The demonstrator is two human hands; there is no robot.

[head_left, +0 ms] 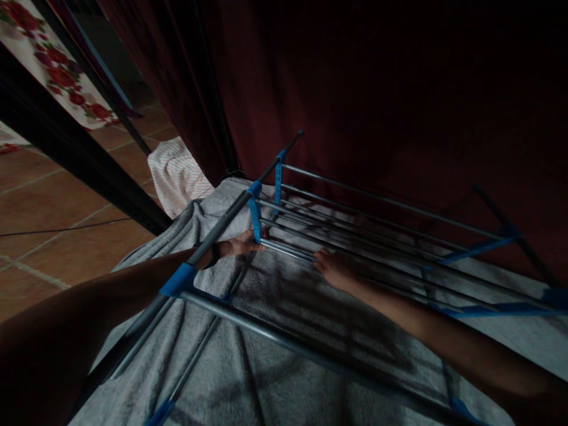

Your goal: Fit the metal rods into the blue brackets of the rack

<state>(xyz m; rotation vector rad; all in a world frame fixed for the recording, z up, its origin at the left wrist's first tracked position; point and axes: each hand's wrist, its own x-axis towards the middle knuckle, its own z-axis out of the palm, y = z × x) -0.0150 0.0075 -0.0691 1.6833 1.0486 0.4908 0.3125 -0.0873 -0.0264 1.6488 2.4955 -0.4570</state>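
Head view: I record a metal rack (pixel 270 333) resting on a grey blanket (pixel 213 367), its tubes dull silver, its joints fitted with blue plastic. Thin parallel rods run between blue end pieces; a thicker bar crosses the near side. Left hand (pixel 242 242) has its fingers clamped on the lower end of a blue bracket (pixel 255 220). Right hand (pixel 333 269) touches a thin rod, fingers bent; I cannot tell whether they close around it. Beyond hangs a dark red curtain (pixel 275 118); at left, tiled floor (pixel 39 254).

A dark band (pixel 214 256) circles the left wrist (pixel 222 251) (both forearms (pixel 399 307) bare).
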